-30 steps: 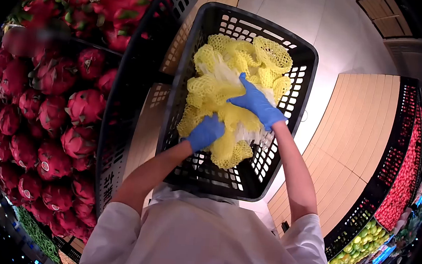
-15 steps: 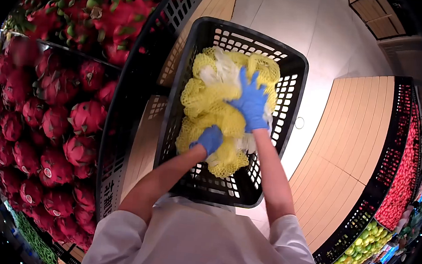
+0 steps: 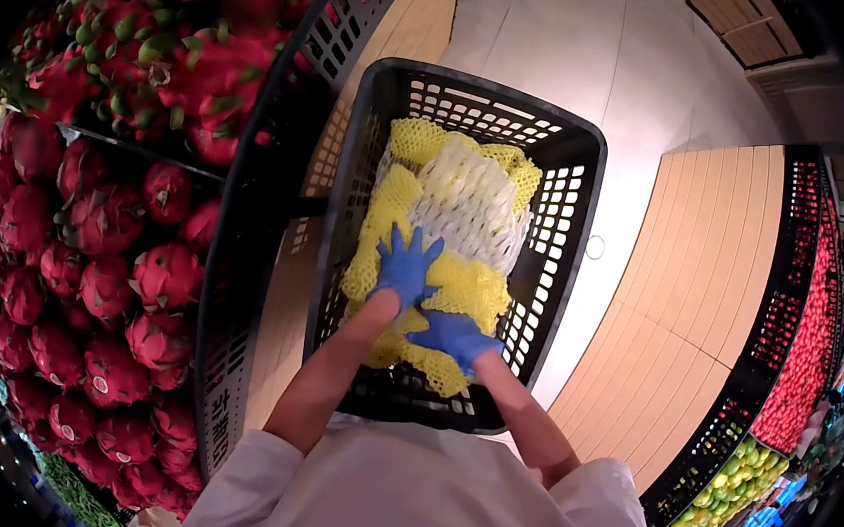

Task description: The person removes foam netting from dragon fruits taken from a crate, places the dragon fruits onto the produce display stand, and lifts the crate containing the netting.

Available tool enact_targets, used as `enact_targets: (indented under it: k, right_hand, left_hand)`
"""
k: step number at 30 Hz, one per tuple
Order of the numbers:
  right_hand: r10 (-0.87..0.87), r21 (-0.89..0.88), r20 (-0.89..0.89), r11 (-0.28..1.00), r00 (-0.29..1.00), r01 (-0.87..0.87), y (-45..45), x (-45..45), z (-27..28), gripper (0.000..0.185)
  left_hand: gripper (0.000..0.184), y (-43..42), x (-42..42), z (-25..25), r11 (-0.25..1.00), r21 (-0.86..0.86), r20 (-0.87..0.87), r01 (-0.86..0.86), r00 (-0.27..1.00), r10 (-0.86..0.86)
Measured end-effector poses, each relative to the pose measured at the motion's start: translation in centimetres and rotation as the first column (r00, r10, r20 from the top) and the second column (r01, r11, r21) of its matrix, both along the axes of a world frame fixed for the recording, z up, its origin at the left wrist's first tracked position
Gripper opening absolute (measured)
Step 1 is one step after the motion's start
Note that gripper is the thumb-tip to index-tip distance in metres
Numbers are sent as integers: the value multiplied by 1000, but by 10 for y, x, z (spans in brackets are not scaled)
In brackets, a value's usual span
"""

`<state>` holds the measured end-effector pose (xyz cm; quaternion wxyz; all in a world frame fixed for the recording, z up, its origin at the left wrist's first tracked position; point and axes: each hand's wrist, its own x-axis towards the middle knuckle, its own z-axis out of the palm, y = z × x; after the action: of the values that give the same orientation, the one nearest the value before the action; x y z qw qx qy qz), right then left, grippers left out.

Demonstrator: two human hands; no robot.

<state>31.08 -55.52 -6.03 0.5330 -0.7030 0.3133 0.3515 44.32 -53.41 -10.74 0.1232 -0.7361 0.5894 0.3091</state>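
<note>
A black plastic crate (image 3: 586, 228) with slotted walls stands in front of my body. Yellow foam netting (image 3: 397, 201) fills much of it, with a flattened piece of white foam netting (image 3: 472, 203) on top toward the far side. My left hand (image 3: 406, 267), in a blue glove, lies on the yellow netting with its fingers spread. Just nearer and to the right, my right hand (image 3: 456, 339), also blue-gloved, rests on the netting with its fingers apart, pointing left. The two hands are very close together.
Dragon fruit (image 3: 109, 226) is heaped on the left behind a black slotted display edge (image 3: 233, 247). To the right is a slatted wooden surface (image 3: 671, 285), beside a stand with small red produce (image 3: 801, 347) and green-yellow fruit (image 3: 729, 486). Pale floor (image 3: 562, 35) lies beyond the crate.
My left hand has moved forward and opened flat; my right hand has come back toward my body. The white netting now lies spread on top, and the crate sits lower in view.
</note>
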Motion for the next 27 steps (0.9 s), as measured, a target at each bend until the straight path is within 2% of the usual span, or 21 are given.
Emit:
enact_targets:
  k: [1, 3, 5, 6, 7, 8, 9, 10, 12, 13, 15, 16, 17, 19, 20, 21, 23, 25, 26, 27]
  right_hand:
    - [2, 2, -5, 1000, 1000, -2, -18, -4, 18, 69]
    - [-226, 390, 242, 913, 944, 119, -43, -17, 40, 66]
    - [-325, 285, -13, 905, 946, 315, -93, 28, 71, 66]
    - [-487, 46, 214, 871, 847, 489, -102, 41, 55, 70]
    - [-543, -146, 464, 732, 700, 665, -112, 56, 35, 74]
    - [-359, -446, 411, 722, 838, 529, -130, 78, 22, 78]
    - [-187, -700, 293, 626, 938, 344, -143, 95, 10, 84]
    - [-180, -696, 301, 629, 936, 345, -140, 98, -17, 84]
    - [52, -792, 2, 610, 999, -30, -124, 92, -88, 94]
    - [52, -792, 6, 610, 999, -27, -119, 90, -106, 94]
    - [72, -872, -36, 486, 997, -67, -118, 91, -127, 95]
    - [59, -832, 19, 554, 998, -17, -118, 89, -112, 97]
    - [64, -825, 9, 565, 998, -29, -118, 88, -102, 97]
    - [65, -647, 69, 763, 995, -5, -137, 102, -75, 97]
    - [-44, -571, 47, 819, 998, 63, -139, 102, -54, 98]
    - [-32, -575, 52, 816, 998, 57, -143, 96, -42, 98]
    - [-42, -410, 392, 887, 919, 215, -149, 71, -20, 82]
    - [-356, -43, 400, 913, 845, 405, -145, 59, 76, 68]
    - [-343, -53, 409, 916, 846, 397, -141, 52, 100, 68]
    - [-414, -66, 406, 876, 815, 478, -136, 43, 119, 65]
  left_hand:
    - [98, 14, -7, -14, 998, 55, 26, 22, 999, -24]
    - [98, 39, -17, -22, 999, 34, -16, -18, 1000, 19]
    - [99, 46, -20, -21, 998, 6, -39, -63, 997, 63]
    - [99, 40, -21, -16, 998, 65, 9, -16, 1000, 15]
    - [99, 33, -22, -13, 992, 124, 54, 21, 998, -28]
    - [100, 28, -22, -13, 990, 142, 67, -12, 998, 2]
    - [100, 26, -22, -15, 990, 141, 76, -22, 997, 11]
    - [100, 25, -20, -16, 989, 140, 58, -50, 997, 42]
    - [100, 22, -19, -29, 985, 128, 20, -113, 994, 111]
    - [100, 20, -20, -35, 986, 127, 24, -113, 994, 111]
    - [95, 13, -27, -48, 981, 154, 112, -117, 989, 101]
    - [92, 10, -31, -49, 982, 145, 154, -123, 983, 101]
    - [92, 12, -37, -46, 979, 159, 143, -127, 984, 104]
    - [92, -9, -24, -23, 955, 244, 94, -171, 984, 152]
    - [96, -12, -23, -10, 966, 207, 97, -157, 985, 139]
    - [96, -14, -20, 4, 965, 201, 101, -169, 983, 151]
    - [96, -15, -16, 35, 980, -12, 63, -201, 978, 201]
    - [94, -15, -13, 76, 981, -68, 46, -184, 981, 188]
    - [93, -14, -11, 94, 981, -118, 32, -156, 986, 161]
    - [93, -10, -10, 107, 979, -128, 35, -161, 985, 167]
